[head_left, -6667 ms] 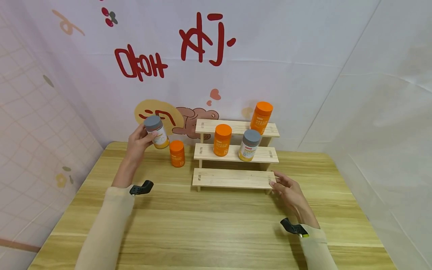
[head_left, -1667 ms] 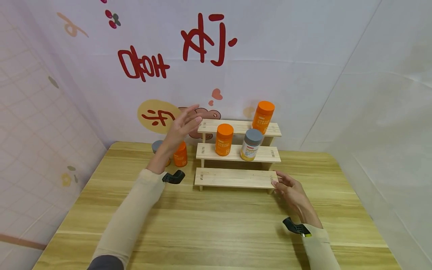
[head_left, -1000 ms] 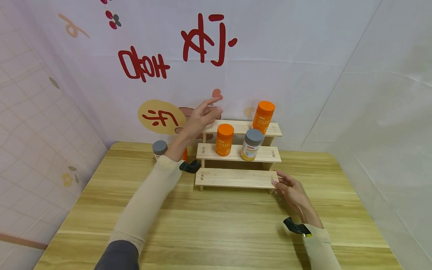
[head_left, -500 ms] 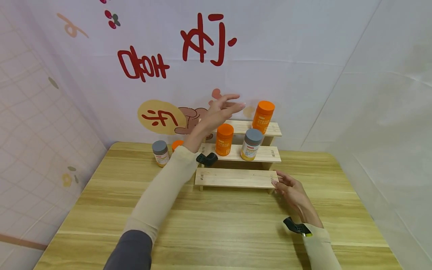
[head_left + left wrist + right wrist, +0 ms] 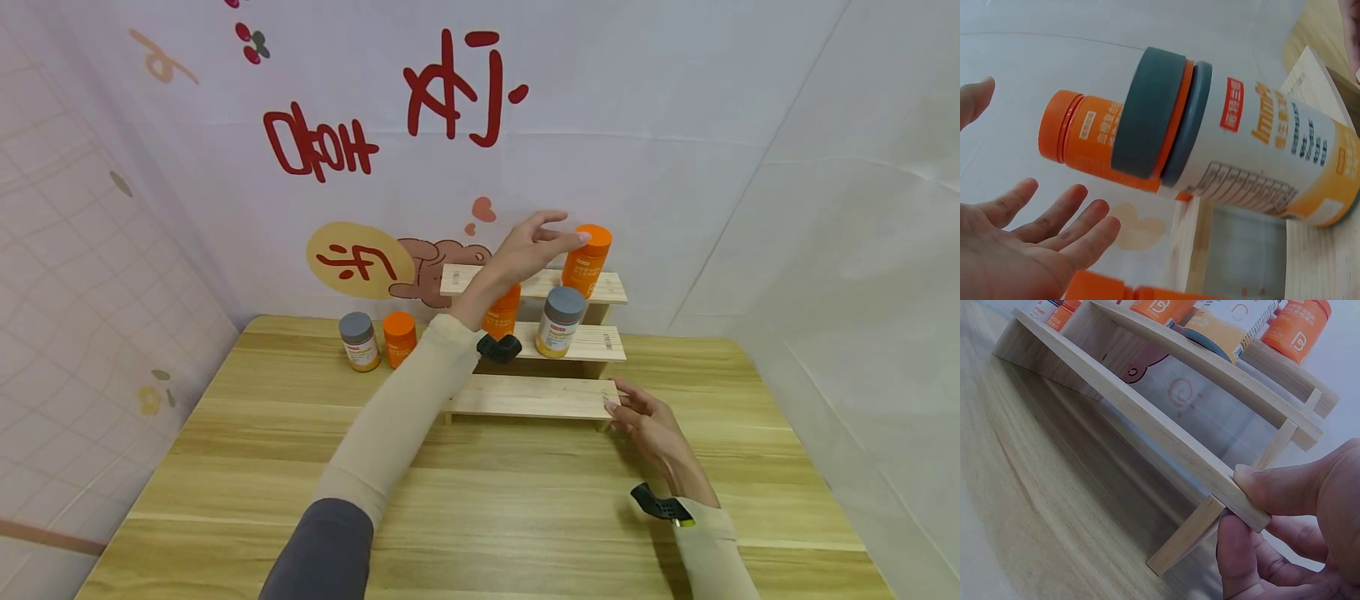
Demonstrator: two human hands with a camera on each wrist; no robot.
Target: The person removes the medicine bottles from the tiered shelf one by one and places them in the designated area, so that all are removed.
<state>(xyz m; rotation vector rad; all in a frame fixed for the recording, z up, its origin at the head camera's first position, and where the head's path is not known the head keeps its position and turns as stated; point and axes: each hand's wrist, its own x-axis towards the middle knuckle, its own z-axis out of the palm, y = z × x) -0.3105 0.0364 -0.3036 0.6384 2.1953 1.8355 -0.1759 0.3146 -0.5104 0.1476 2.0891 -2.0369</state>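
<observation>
My left hand (image 5: 534, 247) reaches over the three-tier wooden shelf (image 5: 536, 395), beside an orange jar (image 5: 583, 268) standing on the top step. In the left wrist view its fingers (image 5: 1063, 234) and thumb are spread on either side of that jar's orange lid (image 5: 1057, 125), with gaps between. A grey-lidded white-and-yellow jar (image 5: 559, 323) stands on the middle step. Left of it, another orange jar (image 5: 502, 315) is partly covered by my left wrist. At the bottom step's right end, my right hand (image 5: 651, 427) pinches the board between thumb (image 5: 1291, 484) and fingers.
On the table left of the shelf stand a second grey-lidded jar (image 5: 360, 343) and a smaller-looking orange jar (image 5: 400, 335), side by side. A printed white cloth (image 5: 660, 125) hangs behind the wooden table (image 5: 525, 500). My left forearm crosses over the shelf's left side.
A grey-lidded jar that my left hand held is now on the table, released. That hand has since moved rightward across the shelf to the top orange jar. My right hand has stayed put.
</observation>
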